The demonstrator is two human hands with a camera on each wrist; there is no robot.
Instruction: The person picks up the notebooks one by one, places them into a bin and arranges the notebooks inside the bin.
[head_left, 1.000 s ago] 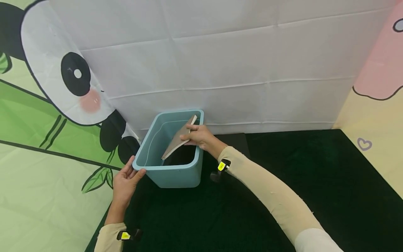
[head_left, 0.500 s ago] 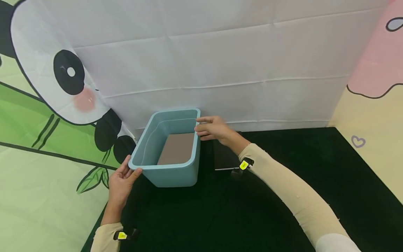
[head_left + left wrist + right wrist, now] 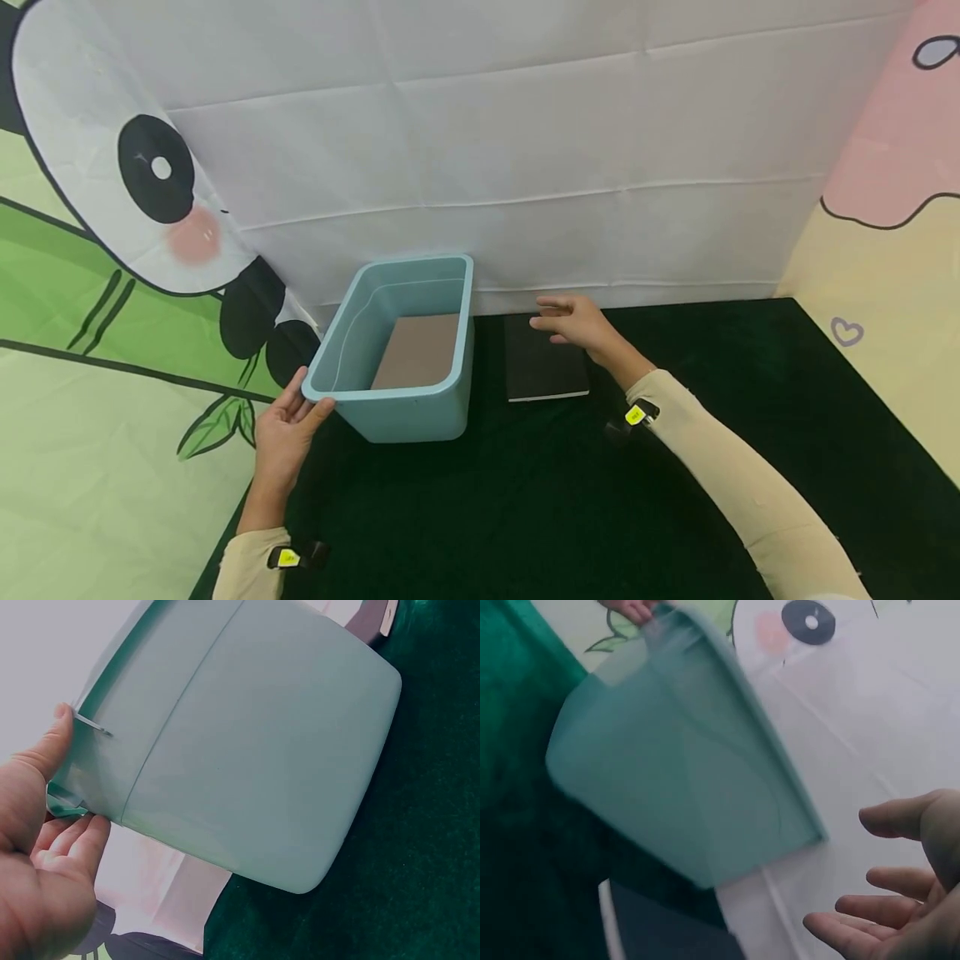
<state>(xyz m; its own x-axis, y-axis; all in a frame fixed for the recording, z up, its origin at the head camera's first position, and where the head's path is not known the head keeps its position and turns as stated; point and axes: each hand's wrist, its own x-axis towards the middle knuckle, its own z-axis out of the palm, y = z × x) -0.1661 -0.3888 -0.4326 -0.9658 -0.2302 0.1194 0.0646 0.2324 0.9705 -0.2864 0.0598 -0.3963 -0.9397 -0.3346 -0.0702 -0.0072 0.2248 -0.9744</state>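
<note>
A light-blue plastic bin (image 3: pixel 405 419) stands on the dark green cloth, left of the middle in the head view. At its near left corner my left hand (image 3: pixel 283 446) grips the rim, thumb on the near side and fingers on the left. Inside the bin a flat brown-covered book (image 3: pixel 416 354) lies with its cover facing up. My right hand (image 3: pixel 577 327) is over the far part of a black book (image 3: pixel 543 371), its fingers extended and holding nothing. In the right wrist view, the black book (image 3: pixel 667 934) shows at the bottom edge with a pale page edge.
Behind the bin rises a white fabric wall (image 3: pixel 525 142). A printed panda panel (image 3: pixel 75 250) closes off the left, close to the left hand. The green cloth (image 3: pixel 712 375) stretches to the right, up to a yellow and pink panel (image 3: pixel 892 308).
My right hand has let go of the brown book, which now lies flat inside the bin. That hand has moved right, over the black book. The left hand stays on the rim.
</note>
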